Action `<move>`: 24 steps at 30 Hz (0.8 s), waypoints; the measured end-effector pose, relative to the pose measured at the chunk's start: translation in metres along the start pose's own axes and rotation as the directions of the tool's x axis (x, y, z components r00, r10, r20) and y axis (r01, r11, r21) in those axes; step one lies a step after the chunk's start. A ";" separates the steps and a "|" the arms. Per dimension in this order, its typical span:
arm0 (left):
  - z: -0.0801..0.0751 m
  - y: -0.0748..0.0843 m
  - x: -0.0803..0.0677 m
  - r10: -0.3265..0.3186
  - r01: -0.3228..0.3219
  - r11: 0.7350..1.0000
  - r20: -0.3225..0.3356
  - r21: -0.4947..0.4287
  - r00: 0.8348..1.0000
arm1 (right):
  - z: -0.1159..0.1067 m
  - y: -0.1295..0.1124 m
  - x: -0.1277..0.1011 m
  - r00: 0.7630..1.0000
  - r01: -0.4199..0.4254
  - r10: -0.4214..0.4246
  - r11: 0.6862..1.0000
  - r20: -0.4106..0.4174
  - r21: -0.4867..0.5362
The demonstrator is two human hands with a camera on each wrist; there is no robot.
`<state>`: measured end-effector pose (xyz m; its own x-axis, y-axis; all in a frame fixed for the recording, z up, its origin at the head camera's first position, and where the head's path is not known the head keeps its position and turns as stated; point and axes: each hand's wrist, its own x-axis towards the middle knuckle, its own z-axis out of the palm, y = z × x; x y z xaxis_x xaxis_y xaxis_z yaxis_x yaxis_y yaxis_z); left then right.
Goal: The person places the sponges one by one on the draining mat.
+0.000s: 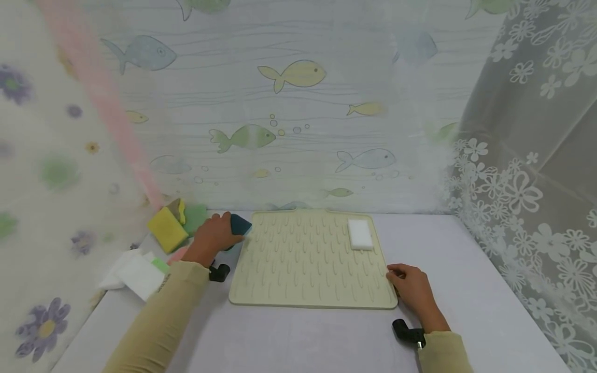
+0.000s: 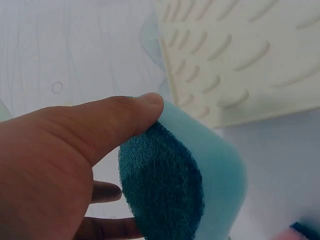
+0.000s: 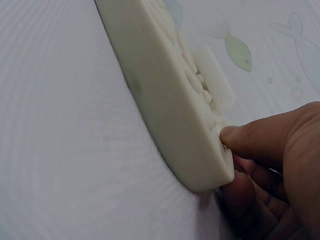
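A teal sponge (image 1: pixel 240 225) is held in the left hand (image 1: pixel 213 237) at the mat's (image 1: pixel 308 259) 10 o'clock corner, just off its left edge. In the head view only the sponge's tip shows past the fingers. The left wrist view shows more: the thumb (image 2: pixel 115 120) is pressed on the sponge's top edge, other fingers are curled beneath it, and a dark teal scouring face (image 2: pixel 162 187) is seen backed by pale blue foam (image 2: pixel 220 170). The ribbed mat (image 2: pixel 240 55) lies just beyond, at 1 o'clock in that view.

The right hand (image 1: pixel 412 291) is laid against the mat's 4 o'clock corner. The right wrist view makes the grip plain: the thumb (image 3: pixel 260 137) is set on the mat's raised rim (image 3: pixel 170 110) and the fingers are curled under the corner, so the edge is pinched. Whether the corner is lifted off the counter (image 1: pixel 466 290) cannot be told.

A white sponge (image 1: pixel 360 234) is seen lying on the mat at 1 o'clock, well apart from both hands; in the right wrist view it appears only as a pale block (image 3: pixel 215 75) behind the rim. At 9 to 10 o'clock of the mat, seen by the head view alone, yellow (image 1: pixel 167 228) and green sponges (image 1: pixel 196 216) and white pads (image 1: pixel 137 273) are heaped on the counter.
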<state>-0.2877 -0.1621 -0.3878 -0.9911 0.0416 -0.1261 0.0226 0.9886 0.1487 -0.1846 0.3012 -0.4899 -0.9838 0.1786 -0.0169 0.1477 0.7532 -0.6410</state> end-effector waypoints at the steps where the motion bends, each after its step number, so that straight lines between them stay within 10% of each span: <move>1: 0.000 0.001 0.000 0.002 -0.002 1.000 0.005 -0.003 1.000 | 0.000 0.000 0.000 1.000 0.000 0.000 1.000 -0.001 0.000; 24: 0.020 0.041 -0.014 0.039 -0.035 0.994 0.032 -0.108 0.999 | 0.001 0.000 0.001 1.000 0.002 -0.002 1.000 -0.003 0.010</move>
<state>-0.2707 -0.1190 -0.3993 -0.9848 0.0847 -0.1515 0.0433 0.9652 0.2580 -0.1860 0.3008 -0.4903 -0.9838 0.1787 -0.0133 0.1445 0.7475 -0.6484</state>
